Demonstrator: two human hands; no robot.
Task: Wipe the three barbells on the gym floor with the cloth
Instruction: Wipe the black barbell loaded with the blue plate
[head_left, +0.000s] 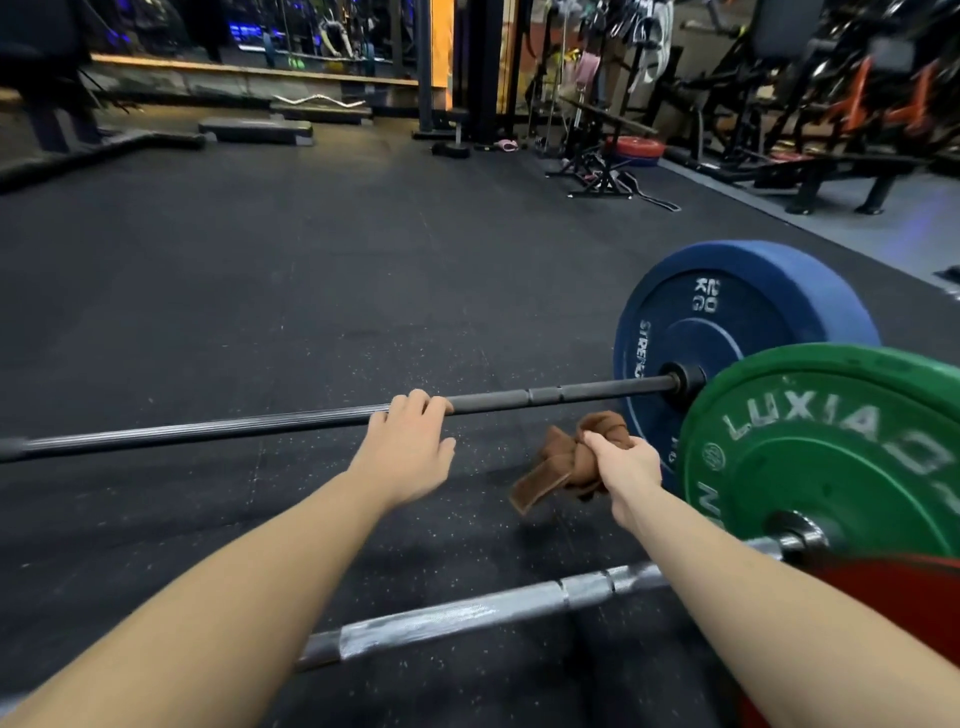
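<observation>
A black barbell (545, 397) lies across the rubber floor, ending at a blue plate (737, 301) on the right. My left hand (410, 441) rests on top of its shaft, fingers curled over the bar. My right hand (626, 467) grips a bunched brown cloth (561, 462) just in front of the black bar, near the blue plate and apart from the shaft. Closer to me a silver barbell (467, 613) runs to a green plate (831, 447). A red plate (904, 597) shows at the lower right edge; its bar is hidden.
Dark speckled rubber flooring (311, 270) stretches ahead. Step platforms (254, 130) and a curl bar (317, 100) lie at the back. Racks, benches and red plates (636, 148) crowd the back right.
</observation>
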